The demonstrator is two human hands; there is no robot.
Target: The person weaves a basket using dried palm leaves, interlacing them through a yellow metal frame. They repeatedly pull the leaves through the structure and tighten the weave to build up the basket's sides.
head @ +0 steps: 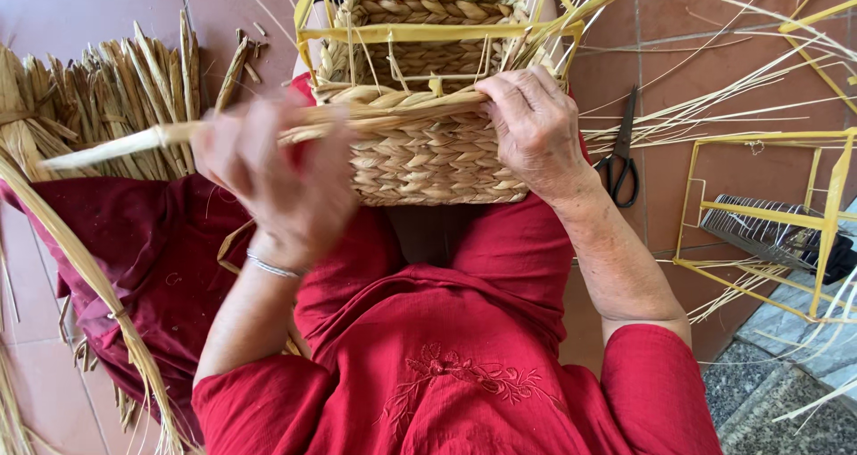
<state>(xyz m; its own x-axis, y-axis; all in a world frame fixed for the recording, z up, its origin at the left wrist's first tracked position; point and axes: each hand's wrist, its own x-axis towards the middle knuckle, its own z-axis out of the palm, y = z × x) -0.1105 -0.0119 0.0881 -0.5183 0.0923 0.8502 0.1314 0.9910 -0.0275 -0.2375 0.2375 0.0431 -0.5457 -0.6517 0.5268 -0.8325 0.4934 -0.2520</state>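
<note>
Gripped: your left hand (277, 183) closes round a thick straw strand (134, 142) and draws it leftward, blurred; your right hand (536, 133) clamps the same strand's weave against the near rim of the woven basket (428, 160).
Position: basket rests on your lap, red skirt (161, 250) beneath, its yellow wire frame (437, 33) showing above the weave.
Nearby: straw bundle (98, 107) at left; scissors (622, 165) and an empty yellow frame (759, 214) on the tiles at right.
Risk: if your right thumb eases, the strand likely slackens and the rim row loosens; a hard pull may snap the dry straw.
</note>
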